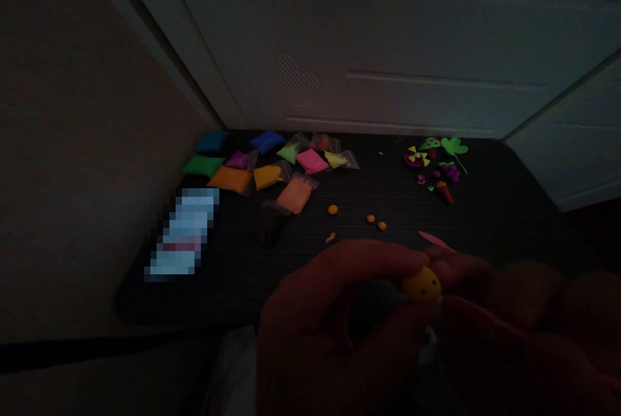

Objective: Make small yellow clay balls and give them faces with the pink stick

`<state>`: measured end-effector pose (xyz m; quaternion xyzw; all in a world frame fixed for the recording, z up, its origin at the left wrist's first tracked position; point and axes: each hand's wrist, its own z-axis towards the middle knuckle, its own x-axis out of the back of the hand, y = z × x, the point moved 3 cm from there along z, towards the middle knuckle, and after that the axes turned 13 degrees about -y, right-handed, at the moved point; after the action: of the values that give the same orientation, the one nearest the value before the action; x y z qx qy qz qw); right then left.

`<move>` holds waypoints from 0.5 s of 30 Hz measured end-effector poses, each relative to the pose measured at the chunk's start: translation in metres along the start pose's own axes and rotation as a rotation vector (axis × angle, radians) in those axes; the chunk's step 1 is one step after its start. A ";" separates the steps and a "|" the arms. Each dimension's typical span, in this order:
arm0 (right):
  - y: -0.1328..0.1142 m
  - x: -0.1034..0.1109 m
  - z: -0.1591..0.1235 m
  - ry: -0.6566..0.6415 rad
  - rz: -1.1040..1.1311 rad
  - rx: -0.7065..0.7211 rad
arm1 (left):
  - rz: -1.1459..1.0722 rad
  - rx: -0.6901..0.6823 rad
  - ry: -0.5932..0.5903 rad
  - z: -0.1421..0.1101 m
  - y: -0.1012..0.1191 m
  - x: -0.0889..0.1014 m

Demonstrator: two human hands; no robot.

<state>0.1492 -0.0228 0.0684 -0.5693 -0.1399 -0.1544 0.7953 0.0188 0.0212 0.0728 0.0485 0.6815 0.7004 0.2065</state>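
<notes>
My left hand point(310, 319) is closed, pinching a small yellow clay ball point(423, 285) between thumb and forefinger. Two dark dots sit on the ball's side like eyes. A thin pink modelling tool point(490, 317) is in my right hand point(538, 293), whose fingers are wrapped round it in deep shadow. The tool's tip reaches the lower right edge of the ball, and a right fingertip is close beside it. Beyond the hands, a yellow-orange clay ball point(332, 209) and two smaller ones point(370, 218) lie on the dark tabletop.
Bags of coloured clay point(230, 179) cover the table's back left, near a blurred bright screen point(184, 235). Small clay figures, among them a green clover point(453, 146) and a carrot-like piece point(444, 193), lie back right. Another pink tool point(435, 240) rests behind my hands.
</notes>
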 end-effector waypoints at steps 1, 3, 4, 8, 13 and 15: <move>-0.002 0.000 0.001 0.035 0.045 0.033 | 0.004 0.000 0.004 0.000 0.000 0.000; -0.004 0.000 0.003 0.111 0.171 0.118 | 0.007 0.002 0.000 0.000 0.000 0.000; -0.004 0.000 0.003 0.138 0.226 0.153 | 0.006 0.001 -0.011 0.000 0.000 0.000; -0.003 -0.002 0.003 0.145 0.344 0.206 | -0.002 -0.021 -0.023 0.000 0.000 0.002; -0.008 -0.008 0.006 0.259 0.393 0.203 | -0.051 0.012 -0.041 0.001 -0.004 0.002; -0.010 -0.008 0.007 0.278 0.400 0.213 | -0.059 0.010 -0.048 0.002 -0.005 0.002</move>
<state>0.1378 -0.0182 0.0762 -0.4721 0.0705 -0.0551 0.8770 0.0192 0.0233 0.0678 0.0459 0.6808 0.6894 0.2432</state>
